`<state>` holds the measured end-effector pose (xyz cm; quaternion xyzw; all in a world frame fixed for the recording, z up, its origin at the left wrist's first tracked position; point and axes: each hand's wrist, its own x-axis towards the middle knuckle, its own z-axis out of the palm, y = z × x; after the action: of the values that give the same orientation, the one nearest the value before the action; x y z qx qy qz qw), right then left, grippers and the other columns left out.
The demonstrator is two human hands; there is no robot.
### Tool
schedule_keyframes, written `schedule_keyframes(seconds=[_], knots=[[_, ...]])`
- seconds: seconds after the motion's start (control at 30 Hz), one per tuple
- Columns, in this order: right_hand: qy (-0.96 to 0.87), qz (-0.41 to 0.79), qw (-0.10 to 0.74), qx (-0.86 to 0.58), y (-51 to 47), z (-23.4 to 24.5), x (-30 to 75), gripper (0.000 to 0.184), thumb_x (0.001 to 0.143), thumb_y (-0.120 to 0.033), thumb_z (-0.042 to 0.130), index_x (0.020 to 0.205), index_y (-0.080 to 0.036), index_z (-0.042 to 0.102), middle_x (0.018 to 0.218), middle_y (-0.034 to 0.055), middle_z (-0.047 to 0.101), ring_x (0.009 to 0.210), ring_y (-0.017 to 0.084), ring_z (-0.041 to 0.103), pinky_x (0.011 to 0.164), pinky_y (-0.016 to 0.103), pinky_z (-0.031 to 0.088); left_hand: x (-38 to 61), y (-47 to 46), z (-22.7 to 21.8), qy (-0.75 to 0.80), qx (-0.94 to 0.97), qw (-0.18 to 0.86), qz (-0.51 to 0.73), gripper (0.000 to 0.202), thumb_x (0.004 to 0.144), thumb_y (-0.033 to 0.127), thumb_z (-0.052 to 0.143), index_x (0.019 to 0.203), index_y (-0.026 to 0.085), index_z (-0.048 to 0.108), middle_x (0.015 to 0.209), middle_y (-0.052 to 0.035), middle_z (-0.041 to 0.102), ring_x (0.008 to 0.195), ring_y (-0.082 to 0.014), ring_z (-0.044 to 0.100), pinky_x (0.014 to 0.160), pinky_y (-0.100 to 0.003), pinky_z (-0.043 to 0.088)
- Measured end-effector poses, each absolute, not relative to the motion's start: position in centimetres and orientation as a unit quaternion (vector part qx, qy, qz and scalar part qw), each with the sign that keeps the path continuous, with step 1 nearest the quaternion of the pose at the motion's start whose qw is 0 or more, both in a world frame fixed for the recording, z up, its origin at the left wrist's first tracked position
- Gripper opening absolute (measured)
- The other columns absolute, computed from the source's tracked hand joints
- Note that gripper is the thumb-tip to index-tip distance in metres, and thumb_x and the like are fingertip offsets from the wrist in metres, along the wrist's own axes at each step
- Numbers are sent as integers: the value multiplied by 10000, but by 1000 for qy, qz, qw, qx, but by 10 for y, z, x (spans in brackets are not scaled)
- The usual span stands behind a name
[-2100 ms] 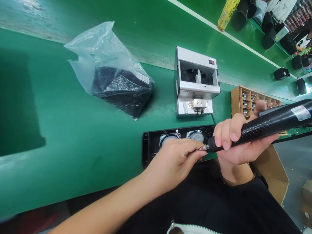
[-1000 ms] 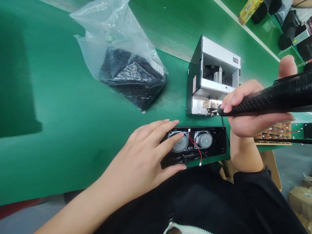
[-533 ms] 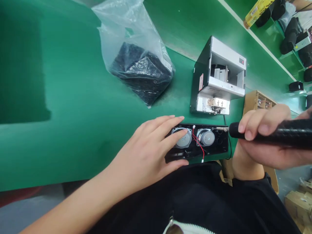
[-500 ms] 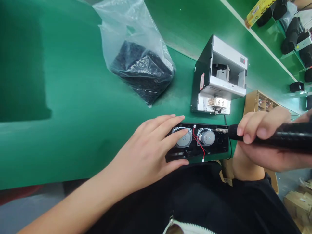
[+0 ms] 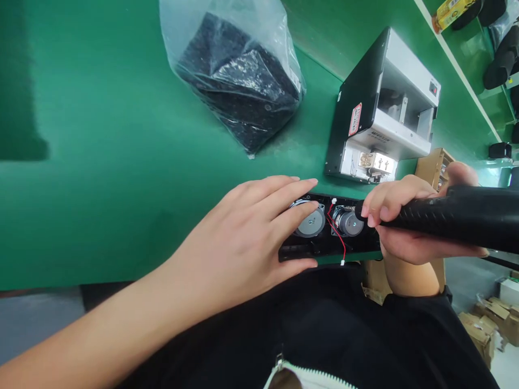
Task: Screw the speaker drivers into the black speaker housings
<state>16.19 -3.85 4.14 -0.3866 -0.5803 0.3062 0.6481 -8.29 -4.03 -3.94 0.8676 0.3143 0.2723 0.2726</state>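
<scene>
A black speaker housing (image 5: 292, 253) lies on the green bench with two round speaker drivers in it. The left driver (image 5: 311, 222) is partly under my left hand (image 5: 259, 232), whose fingers reach over the far edge while the thumb rests along the near edge, gripping the housing's left end. My right hand (image 5: 405, 216) is wrapped round a black electric screwdriver (image 5: 454, 213), held nearly level. Its bit points left and meets the housing by the upper corner of the right driver (image 5: 351, 222). Red wires (image 5: 334, 227) with white plugs run between the drivers.
Behind the housing stands a black and silver machine (image 5: 365, 119). A clear plastic bag (image 5: 251, 81) with dark contents lies on the bench (image 5: 121, 162) to its left. A cardboard box (image 5: 432, 165) is behind my right hand; more cartons (image 5: 482, 335) sit on the floor at right.
My right hand has moved left with the electric screwdriver, bringing the bit from the right driver's right side to its upper left corner. My left hand stays on the housing. The view has shifted.
</scene>
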Motion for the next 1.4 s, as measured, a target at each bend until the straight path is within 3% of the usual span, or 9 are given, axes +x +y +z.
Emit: schedule_keyframes(seconds=[0.17,0.27,0.43,0.57,0.67,0.83,0.97,1.2,1.4], knots=[[-571,285,660,-397,-33,36,155,679,1067,-941,406,1348,-444,773,602,-71,647,349,147,501,365,274,529,-84,-40,-38,318,869,284,252,681,968,603,876,1525,235,741,1803,-150,587,1586,-476,602,1297,-683,546],[-570,303,665,-375,-34,36,154,795,1052,-990,357,1333,-392,800,644,-45,660,400,138,547,407,279,566,-84,-40,-38,315,868,289,254,676,988,615,851,1525,219,744,1794,-160,595,1582,-481,606,1298,-692,543],[-597,358,620,-361,-35,36,164,623,1113,-847,516,1427,-381,785,753,-18,719,540,151,678,544,299,656,-81,-41,-37,317,874,248,271,659,998,588,839,1498,171,739,1758,-185,629,1536,-478,645,1242,-677,582],[-650,315,627,-291,-36,26,167,627,1101,-756,647,1522,-303,752,760,-24,719,524,148,668,499,280,638,-80,-41,-35,307,878,231,284,655,982,545,864,1485,146,734,1730,-210,647,1513,-486,663,1213,-676,600],[-652,314,621,-302,-35,18,166,521,1109,-660,702,1494,-311,746,774,-18,714,559,163,688,523,304,651,-80,-39,-35,305,876,240,287,635,983,540,867,1477,160,743,1705,-207,668,1498,-484,672,1185,-669,614],[-694,309,606,-236,-24,9,168,589,1106,-724,650,1535,-322,689,725,-56,663,431,116,533,414,232,561,-77,-39,-38,317,862,261,296,647,932,527,915,1467,198,762,1663,-191,699,1493,-474,666,1224,-661,596],[-676,317,625,-228,-18,5,166,680,1120,-809,530,1500,-278,722,724,-42,653,416,111,512,407,230,560,-75,-39,-38,316,864,251,301,651,913,506,928,1453,182,760,1639,-199,713,1470,-472,675,1217,-653,602],[-684,284,632,-228,-22,-5,158,677,1045,-766,743,1531,-297,694,712,-75,643,403,89,488,387,195,527,-77,-37,-37,296,873,239,306,666,937,514,923,1461,141,749,1633,-229,713,1453,-484,691,1197,-662,608],[-665,260,635,-294,-24,39,175,812,1107,-914,390,1635,-352,646,751,-47,613,435,113,533,427,250,566,-79,-38,-43,287,880,223,307,627,974,489,860,1466,130,711,1669,-236,688,1442,-480,700,1153,-652,616]])
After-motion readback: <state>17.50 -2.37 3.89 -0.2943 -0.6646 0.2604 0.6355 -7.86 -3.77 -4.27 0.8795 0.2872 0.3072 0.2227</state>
